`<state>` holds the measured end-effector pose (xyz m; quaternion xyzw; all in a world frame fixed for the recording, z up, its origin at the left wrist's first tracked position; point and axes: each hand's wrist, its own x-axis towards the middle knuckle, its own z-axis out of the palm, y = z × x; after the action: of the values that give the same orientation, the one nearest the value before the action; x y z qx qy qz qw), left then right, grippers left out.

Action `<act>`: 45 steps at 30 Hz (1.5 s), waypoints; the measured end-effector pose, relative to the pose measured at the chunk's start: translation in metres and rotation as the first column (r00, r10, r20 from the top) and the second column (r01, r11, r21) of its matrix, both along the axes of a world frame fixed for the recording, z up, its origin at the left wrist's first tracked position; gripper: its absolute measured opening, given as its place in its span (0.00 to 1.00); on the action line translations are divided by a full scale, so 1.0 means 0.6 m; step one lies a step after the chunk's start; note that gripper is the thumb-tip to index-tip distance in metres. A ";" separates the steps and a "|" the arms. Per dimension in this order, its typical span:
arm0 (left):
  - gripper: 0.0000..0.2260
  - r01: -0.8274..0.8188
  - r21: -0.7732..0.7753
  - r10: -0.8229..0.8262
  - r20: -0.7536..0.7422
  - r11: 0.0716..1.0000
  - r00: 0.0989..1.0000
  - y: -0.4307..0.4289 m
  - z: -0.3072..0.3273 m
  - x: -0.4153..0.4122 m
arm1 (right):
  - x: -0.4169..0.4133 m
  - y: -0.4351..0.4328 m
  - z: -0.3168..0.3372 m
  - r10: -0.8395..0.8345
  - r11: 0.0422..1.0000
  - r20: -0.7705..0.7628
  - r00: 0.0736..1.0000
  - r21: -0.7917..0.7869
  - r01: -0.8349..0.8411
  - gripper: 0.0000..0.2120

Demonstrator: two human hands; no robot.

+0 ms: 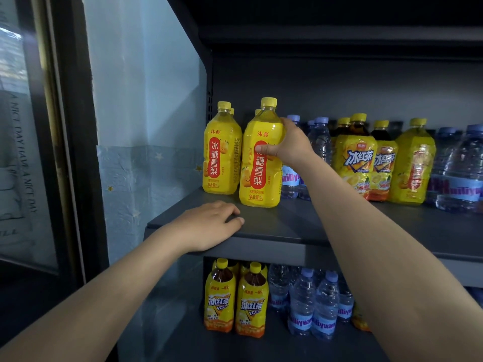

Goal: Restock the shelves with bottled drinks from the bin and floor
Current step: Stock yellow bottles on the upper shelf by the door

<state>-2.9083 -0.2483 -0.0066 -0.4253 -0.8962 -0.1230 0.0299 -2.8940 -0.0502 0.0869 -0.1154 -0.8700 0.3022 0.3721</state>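
Note:
My right hand (290, 145) grips a yellow pear-drink bottle (261, 176) with a red label, which stands upright on the grey shelf (300, 226) near its left end. A second bottle of the same drink (222, 152) stands just left of it, with more behind both. Palm down, my left hand (209, 226) rests on the shelf's front edge, fingers relaxed and holding nothing.
Water bottles (320, 139), iced-tea bottles (358, 158) and another pear drink (414, 163) fill the shelf to the right. The lower shelf holds iced tea (235, 299) and water (313, 304). A pale blue wall and a glass door (26, 152) stand on the left.

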 end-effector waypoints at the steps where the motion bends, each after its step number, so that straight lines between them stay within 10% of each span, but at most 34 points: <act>1: 0.21 0.001 0.001 -0.001 0.000 1.000 1.000 0.000 0.000 -0.001 | -0.005 0.000 0.000 -0.030 0.999 0.007 1.000 0.024 0.030 0.44; 45: 0.20 0.012 0.041 -0.009 -0.062 0.999 0.998 -0.002 0.001 0.000 | -0.095 0.020 -0.034 -0.253 0.947 -0.015 0.967 0.198 0.251 0.44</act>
<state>-2.9084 -0.2495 -0.0063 -0.4328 -0.8899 -0.1283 0.0655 -2.9508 -0.0380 0.0665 -0.1894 -0.8758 0.1632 0.4129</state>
